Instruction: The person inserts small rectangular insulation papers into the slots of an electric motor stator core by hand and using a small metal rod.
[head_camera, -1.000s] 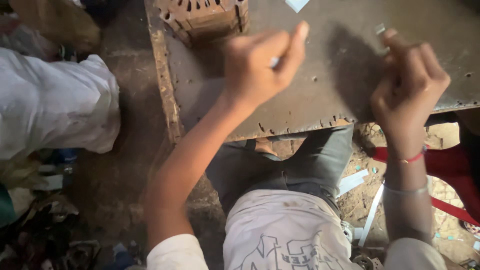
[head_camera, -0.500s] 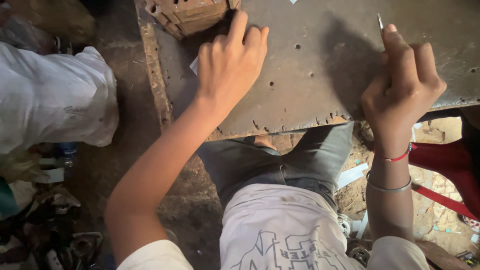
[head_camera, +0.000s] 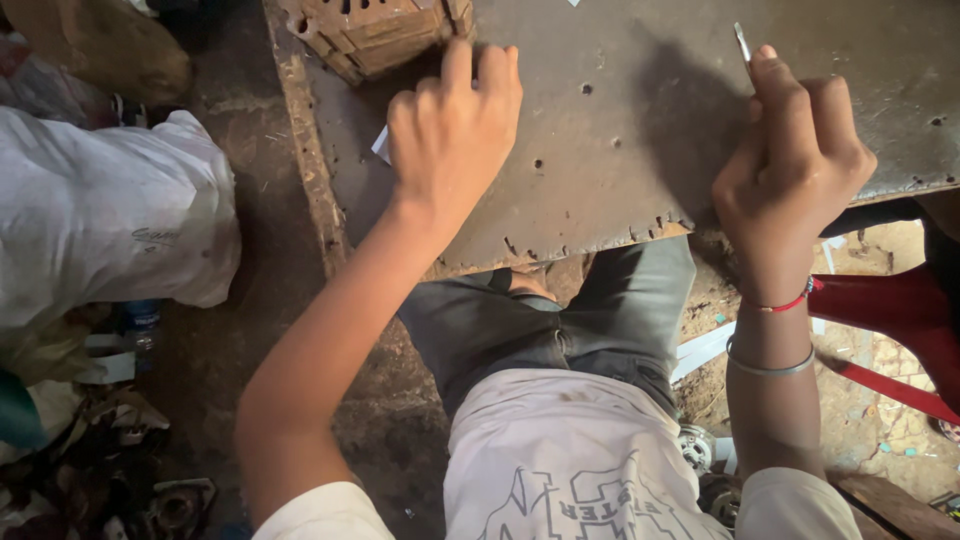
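My left hand (head_camera: 452, 130) rests knuckles-up on the rusty metal plate (head_camera: 610, 140), fingers curled over a small white scrap (head_camera: 381, 146) that peeks out at its left side. Just beyond its fingertips stands a rusty slotted metal block (head_camera: 375, 30). My right hand (head_camera: 790, 165) is held as a fist above the plate's near right edge. It pinches a thin silvery metal piece (head_camera: 742, 40) that sticks up past the index finger. A red thread and a metal bangle circle that wrist.
The plate has drilled holes and a jagged near edge (head_camera: 590, 245) above my knees. A stuffed white sack (head_camera: 110, 215) lies on the dirt floor at left, with scrap parts (head_camera: 150, 500) below it. A red plastic object (head_camera: 900, 310) sits at right.
My left hand dropped from a raised pinch down flat onto the plate near the slotted block. My right hand stayed in place, still holding the thin metal piece.
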